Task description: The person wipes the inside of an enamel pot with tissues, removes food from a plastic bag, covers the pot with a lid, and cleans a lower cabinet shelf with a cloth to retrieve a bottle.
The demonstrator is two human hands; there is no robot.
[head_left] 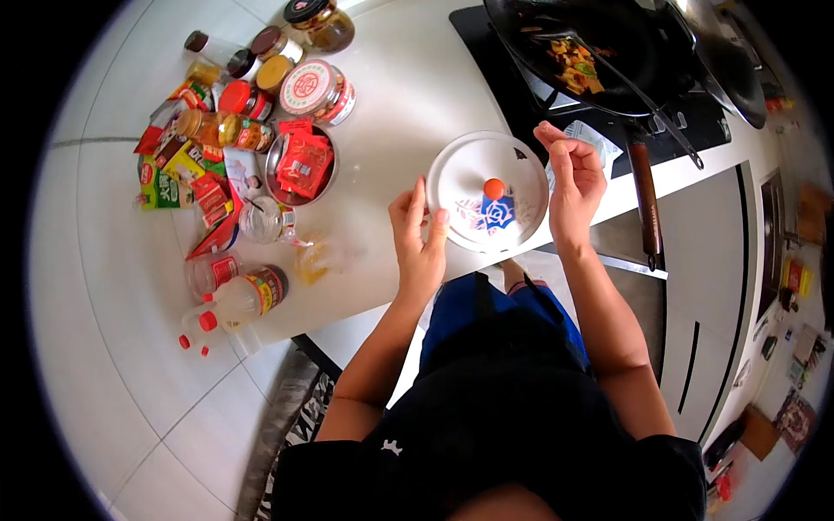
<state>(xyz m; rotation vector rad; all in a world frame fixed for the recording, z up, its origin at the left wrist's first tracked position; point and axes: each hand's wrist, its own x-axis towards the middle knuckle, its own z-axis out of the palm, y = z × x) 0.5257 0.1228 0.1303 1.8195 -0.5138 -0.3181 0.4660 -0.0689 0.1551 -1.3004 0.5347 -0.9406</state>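
A round white lid point(465, 169) with an orange knob point(493, 189) and a blue and pink flower print lies near the counter's front edge; what it covers is hidden beneath it. My left hand point(420, 239) is at the lid's left side, thumb apart from the fingers and overlapping the rim. On the other side, my right hand point(576, 187) is raised beside the lid with fingers curled and tips drawn together. Whether anything small is between those fingertips I cannot make out. Behind that hand a pale packet point(599, 143) lies by the stove.
A black wok point(530, 65) with cooked food and a spatula point(643, 97) sits on the stove point(469, 39); its wooden handle point(643, 195) juts past the counter edge. Leftward stand several jars point(320, 91), a metal bowl point(326, 178) of red packets, and bottles point(239, 304).
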